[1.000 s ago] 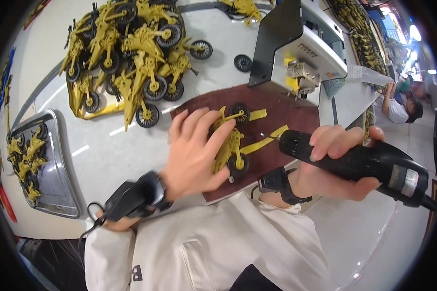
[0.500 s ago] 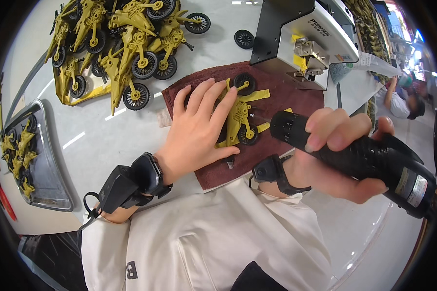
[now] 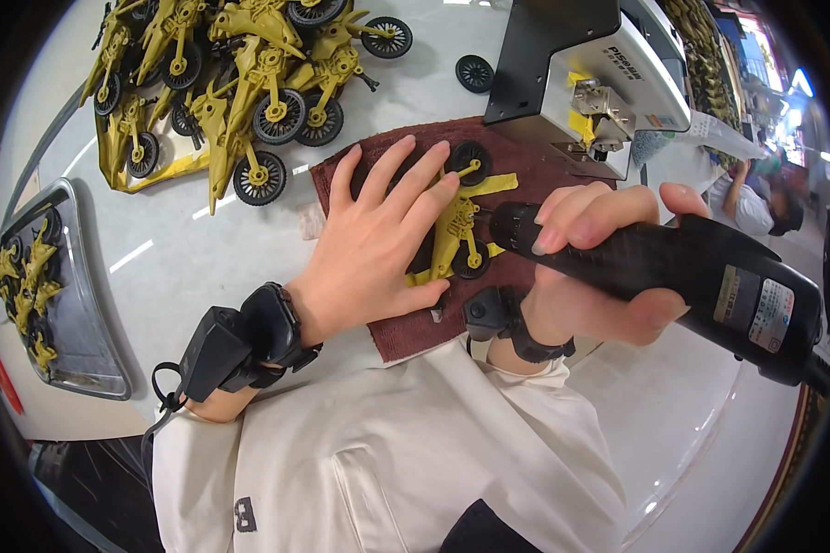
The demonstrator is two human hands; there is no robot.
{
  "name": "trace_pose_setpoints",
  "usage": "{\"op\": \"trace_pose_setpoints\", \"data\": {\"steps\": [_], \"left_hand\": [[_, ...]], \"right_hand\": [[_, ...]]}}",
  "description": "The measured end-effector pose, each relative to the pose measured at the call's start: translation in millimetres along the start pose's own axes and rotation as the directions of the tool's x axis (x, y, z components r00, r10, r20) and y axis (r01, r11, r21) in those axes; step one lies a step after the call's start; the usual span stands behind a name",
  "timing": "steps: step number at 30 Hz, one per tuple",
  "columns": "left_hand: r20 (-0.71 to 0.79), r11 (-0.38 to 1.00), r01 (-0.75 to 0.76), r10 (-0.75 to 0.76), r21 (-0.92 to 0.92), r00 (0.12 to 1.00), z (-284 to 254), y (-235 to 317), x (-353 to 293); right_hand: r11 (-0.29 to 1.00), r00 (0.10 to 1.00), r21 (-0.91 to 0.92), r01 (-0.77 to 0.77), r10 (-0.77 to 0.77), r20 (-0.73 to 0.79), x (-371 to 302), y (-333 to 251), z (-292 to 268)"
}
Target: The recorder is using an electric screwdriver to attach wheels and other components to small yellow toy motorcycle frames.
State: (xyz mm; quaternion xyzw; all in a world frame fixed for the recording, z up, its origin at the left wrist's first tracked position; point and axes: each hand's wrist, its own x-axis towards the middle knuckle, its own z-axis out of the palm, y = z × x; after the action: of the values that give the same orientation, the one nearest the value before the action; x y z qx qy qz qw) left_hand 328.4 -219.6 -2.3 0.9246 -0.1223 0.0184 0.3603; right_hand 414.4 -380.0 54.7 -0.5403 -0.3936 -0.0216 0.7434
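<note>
A yellow toy motorcycle (image 3: 456,224) with black wheels lies on its side on a dark red cloth (image 3: 406,338). My left hand (image 3: 378,230) is spread flat at its left side, with fingertips and thumb along the toy's edge. Wrapped in my right hand (image 3: 609,249) is a black electric screwdriver (image 3: 678,267), held level with its nose pointing left. Its bit reaches the toy's middle, between the two wheels; whether it sits in a screw is too small to tell. Strips of yellow tape (image 3: 492,185) show beside the toy.
A pile of yellow toy motorcycles (image 3: 249,83) lies at the back left. More lie in a metal tray (image 3: 101,355) at far left. A loose black wheel (image 3: 475,74) sits near a white and black machine (image 3: 572,92) at the back right. Another person (image 3: 752,198) is at far right.
My right hand has moved the electric screwdriver left, bringing its bit up to the toy motorcycle. My left hand stays spread beside the toy. The whole view has shifted slightly.
</note>
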Motion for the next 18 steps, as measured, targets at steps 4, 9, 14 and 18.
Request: {"op": "trace_pose_setpoints", "data": {"steps": [4,9,14,18], "left_hand": [[-0.008,1.0,0.007,-0.007,-0.01,1.0,-0.2,-0.2,4.0],[-0.055,1.0,-0.022,0.023,0.022,0.998,-0.1,-2.0,8.9],[-0.049,1.0,-0.028,0.029,0.012,0.998,-3.2,-1.8,8.4],[-0.037,0.999,-0.033,0.034,0.023,0.999,-5.0,0.1,10.8]], "right_hand": [[0.999,0.995,-0.028,0.039,-0.036,0.088,-0.5,4.8,2.0],[0.985,0.999,-0.172,0.014,-0.007,0.041,0.7,6.4,9.2],[0.995,1.0,-0.101,0.006,-0.008,-0.017,2.0,-0.1,12.5],[0.975,0.936,-0.132,0.177,-0.208,-0.283,22.6,-38.0,-0.8]]}}
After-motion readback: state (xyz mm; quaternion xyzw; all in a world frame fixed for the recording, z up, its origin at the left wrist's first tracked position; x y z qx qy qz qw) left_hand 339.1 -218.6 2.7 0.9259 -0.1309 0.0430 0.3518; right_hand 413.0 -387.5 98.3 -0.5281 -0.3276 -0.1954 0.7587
